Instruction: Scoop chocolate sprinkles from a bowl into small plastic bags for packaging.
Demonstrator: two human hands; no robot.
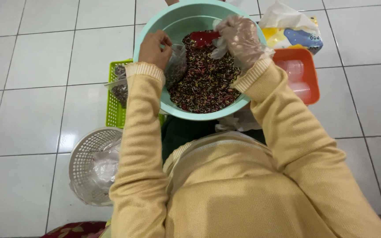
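A large mint-green basin (155, 26) stands on the tiled floor in front of me, holding a heap of dark, multicoloured small sticks (206, 81). My left hand (154, 47), bare, grips the mouth of a small clear plastic bag (176, 66) partly filled with the same mix, held inside the basin. My right hand (240, 39) wears a thin clear plastic glove and holds a red scoop (203, 37) over the heap, beside the bag's opening.
A green slatted basket (114, 110) with filled small bags stands left of the basin. A white round basket (84, 165) with clear plastic lies near my left elbow. An orange tray (307, 66) and a tissue pack (294, 33) sit on the right.
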